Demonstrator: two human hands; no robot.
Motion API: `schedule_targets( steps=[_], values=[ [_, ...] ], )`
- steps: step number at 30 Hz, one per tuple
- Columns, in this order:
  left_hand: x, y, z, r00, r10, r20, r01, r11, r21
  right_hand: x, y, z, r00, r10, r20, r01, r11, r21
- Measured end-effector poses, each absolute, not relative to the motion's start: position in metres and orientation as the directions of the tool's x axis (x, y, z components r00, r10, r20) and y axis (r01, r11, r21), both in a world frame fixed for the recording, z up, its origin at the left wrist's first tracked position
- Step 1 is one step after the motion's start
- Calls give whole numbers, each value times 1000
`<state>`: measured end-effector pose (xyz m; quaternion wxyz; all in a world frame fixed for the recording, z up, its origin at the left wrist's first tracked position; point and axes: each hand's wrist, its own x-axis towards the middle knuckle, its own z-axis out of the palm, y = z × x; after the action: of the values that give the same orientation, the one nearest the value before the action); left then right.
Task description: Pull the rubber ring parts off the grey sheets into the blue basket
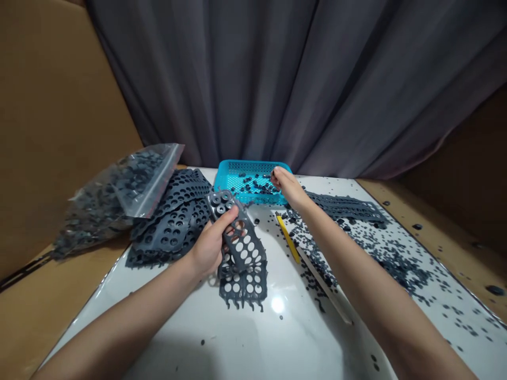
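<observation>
Two hands are busy: your left hand (209,248) closes tight around a gray holed sheet (242,245), and your right hand (289,189) pinches a small dark bit (273,172) above the blue basket (233,168), so keep both grips firm.

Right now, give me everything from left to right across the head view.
Zip bag of dark pieces, stack of punched grey sheets, left hand holding a punched grey sheet, blue basket, right hand, punched grey strip, scattered grey bits
</observation>
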<state>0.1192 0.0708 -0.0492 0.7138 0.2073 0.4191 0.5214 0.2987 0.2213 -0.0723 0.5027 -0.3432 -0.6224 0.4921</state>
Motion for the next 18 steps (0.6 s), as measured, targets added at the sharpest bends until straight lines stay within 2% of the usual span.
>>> schedule_targets(
  steps=[5,10,14,18],
  values=[
    [117,74,-51,65,923,-378,-551,349,758,285,194,-55,-425,890,165,-146,112,-983],
    [117,78,-51,38,905,-424,-564,370,738,275,147,-36,-648,752,121,-335,-139,-932],
    [116,79,-51,56,886,-460,-568,407,716,274,130,-28,-707,695,132,-351,-184,-918],
    [115,80,-52,74,883,-463,-587,414,695,275,126,-27,-706,692,146,-334,-144,-931]
  ],
)
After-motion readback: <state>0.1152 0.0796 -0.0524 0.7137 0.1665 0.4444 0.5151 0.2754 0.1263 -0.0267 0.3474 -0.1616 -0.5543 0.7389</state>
